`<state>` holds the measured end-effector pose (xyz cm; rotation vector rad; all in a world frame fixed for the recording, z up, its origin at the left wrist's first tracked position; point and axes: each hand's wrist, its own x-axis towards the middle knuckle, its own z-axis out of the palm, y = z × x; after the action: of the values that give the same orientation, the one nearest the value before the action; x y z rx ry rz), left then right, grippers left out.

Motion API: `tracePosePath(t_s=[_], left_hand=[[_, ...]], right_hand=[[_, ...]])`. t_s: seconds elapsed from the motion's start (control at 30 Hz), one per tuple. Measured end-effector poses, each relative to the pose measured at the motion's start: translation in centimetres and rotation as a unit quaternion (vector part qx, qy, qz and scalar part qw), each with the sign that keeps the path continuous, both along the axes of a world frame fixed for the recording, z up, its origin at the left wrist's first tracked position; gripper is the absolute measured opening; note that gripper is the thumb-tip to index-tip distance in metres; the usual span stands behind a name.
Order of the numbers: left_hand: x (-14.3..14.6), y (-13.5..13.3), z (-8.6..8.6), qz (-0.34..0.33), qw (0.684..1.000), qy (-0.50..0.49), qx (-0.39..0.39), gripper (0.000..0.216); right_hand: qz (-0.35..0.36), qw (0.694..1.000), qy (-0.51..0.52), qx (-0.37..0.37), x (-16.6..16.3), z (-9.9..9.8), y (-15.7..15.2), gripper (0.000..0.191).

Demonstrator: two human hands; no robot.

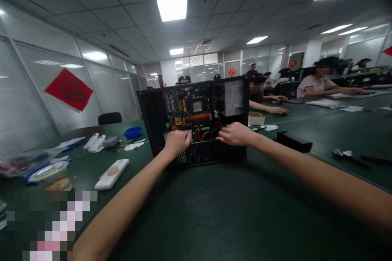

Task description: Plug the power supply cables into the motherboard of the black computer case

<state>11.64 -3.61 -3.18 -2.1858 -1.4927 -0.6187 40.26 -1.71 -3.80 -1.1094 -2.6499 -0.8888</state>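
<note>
An open black computer case (153, 118) stands upright on the green table (214, 212), its side off. Inside show a motherboard (190, 108), a power supply (233, 98) at the upper right, and a bundle of red and yellow cables (205, 133) near the bottom. Both arms reach forward into the case's lower part. My left hand (177, 142) is curled closed at the cables' left end. On the right of the bundle, my right hand (235, 133) rests with its fingers bent inward; what each holds is hidden.
A white phone-like object (112, 174) lies left of the case, with white parts (96, 142) and a blue tray (132, 132) further back. A black box (294, 141) sits to the right. Other people (321, 81) sit at the table behind. Plastic containers (45, 173) crowd the left edge.
</note>
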Motion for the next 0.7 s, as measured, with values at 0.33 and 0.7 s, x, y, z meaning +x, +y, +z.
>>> tracePosePath(t_s=[0.33,0.7], left_hand=[[-0.6,1.2,-0.5,0.034,0.999,0.025,-0.001,0.06],[-4.8,4.2,-3.0,0.162,0.977,-0.141,-0.005,0.063]], right_hand=[[-0.078,0.996,-0.047,-0.001,0.7,-1.6,-0.6,0.049],[-0.077,0.997,-0.008,0.013,-6.7,-1.0,-7.5,0.047]])
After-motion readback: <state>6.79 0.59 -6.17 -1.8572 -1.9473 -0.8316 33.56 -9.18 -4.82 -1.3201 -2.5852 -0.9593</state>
